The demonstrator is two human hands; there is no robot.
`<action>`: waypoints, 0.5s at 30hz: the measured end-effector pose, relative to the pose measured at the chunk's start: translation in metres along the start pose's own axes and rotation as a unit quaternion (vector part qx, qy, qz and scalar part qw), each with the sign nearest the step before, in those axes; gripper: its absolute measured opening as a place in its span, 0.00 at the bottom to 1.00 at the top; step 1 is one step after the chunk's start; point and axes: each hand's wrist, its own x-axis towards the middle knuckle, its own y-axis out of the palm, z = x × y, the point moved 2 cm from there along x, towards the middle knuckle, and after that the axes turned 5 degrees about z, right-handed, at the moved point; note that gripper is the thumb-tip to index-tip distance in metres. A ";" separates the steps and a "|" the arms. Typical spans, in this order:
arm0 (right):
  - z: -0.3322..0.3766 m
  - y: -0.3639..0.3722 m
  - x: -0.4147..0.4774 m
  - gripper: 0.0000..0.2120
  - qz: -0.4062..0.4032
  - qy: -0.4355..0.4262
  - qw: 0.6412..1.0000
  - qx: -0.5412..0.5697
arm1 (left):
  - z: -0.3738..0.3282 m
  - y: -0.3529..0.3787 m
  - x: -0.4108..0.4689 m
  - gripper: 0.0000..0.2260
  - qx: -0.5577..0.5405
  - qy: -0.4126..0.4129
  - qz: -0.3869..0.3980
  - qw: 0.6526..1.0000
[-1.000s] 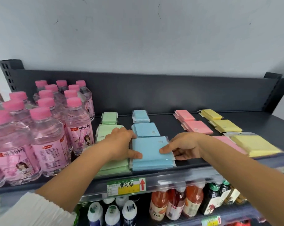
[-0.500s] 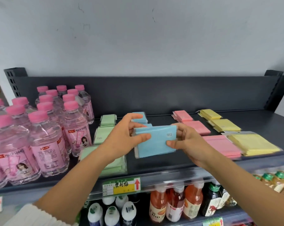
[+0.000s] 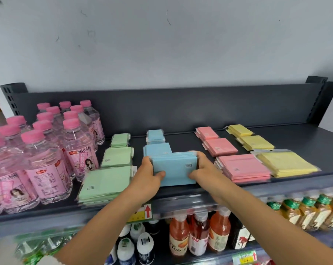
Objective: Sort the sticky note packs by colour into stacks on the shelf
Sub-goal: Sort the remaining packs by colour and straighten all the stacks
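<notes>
The fingers (image 3: 147, 161) of the left hand (image 3: 148, 174) are curled round the left edge of the blue stack (image 3: 174, 169), with the thumb on its near side. The right hand (image 3: 203, 169) grips the right edge in the same way, so the stack is squeezed between both hands. It sits low at the near edge of the shelf (image 3: 305, 136); I cannot tell if it already rests there.

Two smaller blue packs (image 3: 156, 150) lie just behind it. The green stacks (image 3: 106, 182) are to the left, and the pink stacks (image 3: 242, 168) and yellow stacks (image 3: 286, 163) to the right. Pink-capped soda bottles (image 3: 45, 165) stand at the far left.

To my eye, this is the step of squaring the blue stack and placing it in its own column. The next move asks to lower it flat, in line with the blue packs behind, and then to loosen both grips without pushing the neighbours.
</notes>
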 end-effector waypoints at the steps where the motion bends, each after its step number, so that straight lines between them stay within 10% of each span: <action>1: 0.002 -0.003 -0.001 0.20 0.004 0.006 1.000 0.001 | -0.003 0.000 0.001 0.16 -0.001 -0.004 0.003 1.000; 8: 0.026 -0.060 0.006 0.22 -0.006 0.065 0.985 -0.159 | -0.030 0.011 0.013 0.02 -0.026 -0.017 0.088 0.996; 15: 0.020 -0.053 0.013 0.26 0.094 0.045 0.883 -0.457 | -0.022 0.021 0.028 0.12 0.036 -0.095 0.154 0.983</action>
